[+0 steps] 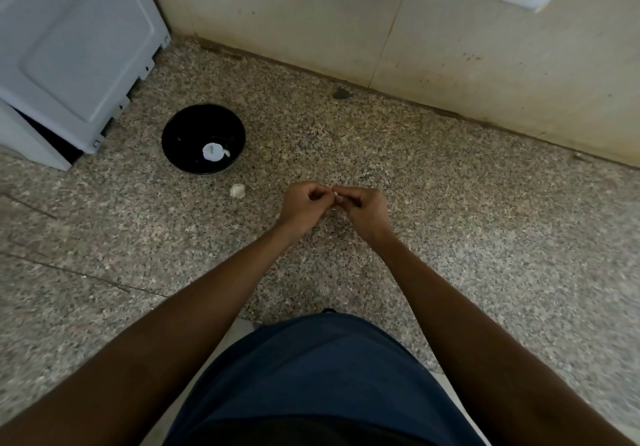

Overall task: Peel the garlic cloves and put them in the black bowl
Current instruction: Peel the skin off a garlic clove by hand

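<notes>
Both hands meet mid-tabletop: left hand (300, 205) and right hand (363, 208) pinching garlic clove (335, 193) between fingertips, mid-peel. Black bowl (180, 127) lies forward-left; left hand nearer for drop. Clove axis unclear.

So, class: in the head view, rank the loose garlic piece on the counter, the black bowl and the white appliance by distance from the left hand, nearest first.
1. The garlic piece, on the counter just left of the left hand.
2. The black bowl, farther left and back.
3. The white appliance, in the far left corner.
</notes>
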